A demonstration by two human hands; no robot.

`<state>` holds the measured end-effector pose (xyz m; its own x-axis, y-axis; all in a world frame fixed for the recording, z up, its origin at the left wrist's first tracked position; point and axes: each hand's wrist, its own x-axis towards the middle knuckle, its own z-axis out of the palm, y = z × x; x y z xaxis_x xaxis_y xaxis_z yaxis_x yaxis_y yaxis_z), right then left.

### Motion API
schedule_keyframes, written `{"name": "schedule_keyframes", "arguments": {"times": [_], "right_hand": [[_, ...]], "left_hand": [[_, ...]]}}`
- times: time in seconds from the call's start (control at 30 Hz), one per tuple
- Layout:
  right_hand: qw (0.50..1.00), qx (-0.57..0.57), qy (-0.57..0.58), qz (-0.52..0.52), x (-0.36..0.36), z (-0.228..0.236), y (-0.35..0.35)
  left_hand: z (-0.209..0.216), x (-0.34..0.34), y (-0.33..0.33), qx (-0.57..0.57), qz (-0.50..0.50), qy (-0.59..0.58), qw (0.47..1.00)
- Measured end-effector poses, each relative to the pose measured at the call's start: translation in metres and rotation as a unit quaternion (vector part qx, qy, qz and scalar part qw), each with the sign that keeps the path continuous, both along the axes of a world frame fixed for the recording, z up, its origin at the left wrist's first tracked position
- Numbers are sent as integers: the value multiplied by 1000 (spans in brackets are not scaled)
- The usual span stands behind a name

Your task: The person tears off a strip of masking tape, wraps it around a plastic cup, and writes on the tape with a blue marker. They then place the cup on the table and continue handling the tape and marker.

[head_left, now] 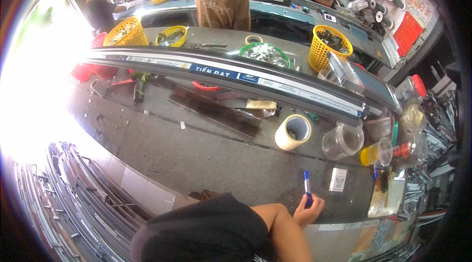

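Note:
My right hand point(310, 209) is closed around the lower part of a blue and white marker pen point(307, 186). The marker stands nearly upright, its blue end pointing away from me, over the near edge of the grey workbench point(162, 139). A small white printed packet point(338, 179) lies just right of the marker. Farther off, a wide roll of cream tape point(280, 136) stands on end beside an empty-looking clear plastic jar point(342, 143). My left hand is not in view. Dark cloth point(201, 232) fills the lower middle.
Long wrapped metal profiles point(275, 81) span the bench. Behind them stand yellow baskets point(330, 48) and a green tray point(265, 55) of small parts. A cordless drill point(139, 87) lies left; a cup of yellow liquid point(373, 154) stands right. One person point(222, 3) stands beyond, another far left.

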<state>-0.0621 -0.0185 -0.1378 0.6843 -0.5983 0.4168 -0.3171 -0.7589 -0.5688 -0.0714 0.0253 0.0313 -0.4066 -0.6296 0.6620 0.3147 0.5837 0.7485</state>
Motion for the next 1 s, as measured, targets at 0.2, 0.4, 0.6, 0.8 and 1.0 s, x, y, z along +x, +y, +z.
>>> {"name": "schedule_keyframes", "arguments": {"times": [0.2,0.4,0.6,0.8,1.0], "right_hand": [[1000,-3,1,-7,-2,-4,-1],[999,26,-42,5,-1,1,1],[997,39,-57,-35,-8,4,-4],[993,96,-64,-36,-9,5,-5],[960,242,-120,-71,-18,6,-3]], "left_hand": [[5,-6,-1,-2,-32,-4,999],[20,-19,6,-7,-90,10,996],[59,-47,40,-56,-312,125,940],[86,-40,57,-61,-442,192,874],[66,-5,55,-26,-367,220,904]]}}
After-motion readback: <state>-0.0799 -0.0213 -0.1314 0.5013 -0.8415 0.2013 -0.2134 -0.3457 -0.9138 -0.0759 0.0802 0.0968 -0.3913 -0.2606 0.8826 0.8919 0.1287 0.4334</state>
